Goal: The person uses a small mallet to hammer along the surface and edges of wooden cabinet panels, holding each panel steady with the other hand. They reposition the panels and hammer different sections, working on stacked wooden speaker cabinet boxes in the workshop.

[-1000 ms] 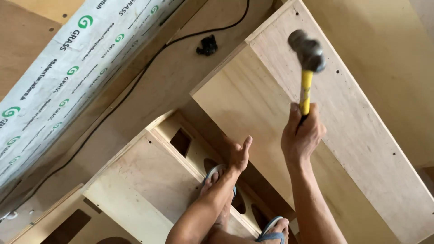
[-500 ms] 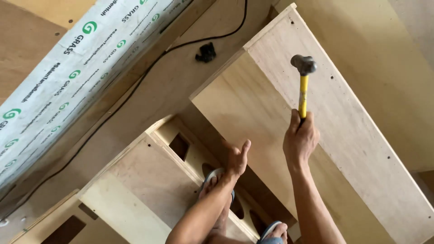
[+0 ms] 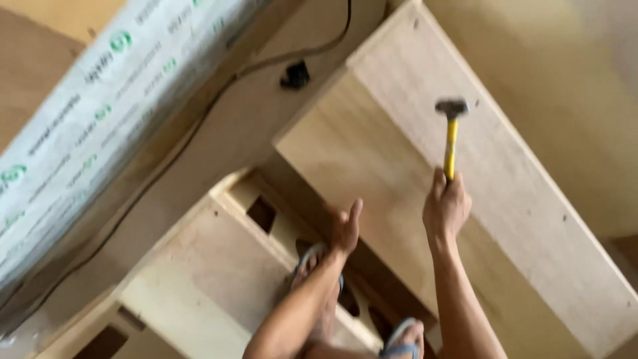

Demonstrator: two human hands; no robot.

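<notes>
My right hand (image 3: 446,207) grips the yellow handle of a hammer (image 3: 451,133); its dark metal head is down close to the long plywood board's (image 3: 531,199) face. My left hand (image 3: 347,229) presses flat against the edge of the lower plywood panel (image 3: 359,159), fingers together and thumb out. Both boards form an angled wooden box that runs toward the lower right. My feet in blue-strapped sandals (image 3: 312,266) stand below, between the wooden parts.
A plywood frame with rectangular cut-outs (image 3: 199,279) lies at the lower left. A long roll wrapped in pale printed plastic (image 3: 100,133) lies along the upper left. A black cable (image 3: 199,133) and a small black plug (image 3: 295,74) rest on the floor.
The hammer has swung down from its raised position toward the board. The view has shifted slightly and is blurred. My left hand stays on the panel edge.
</notes>
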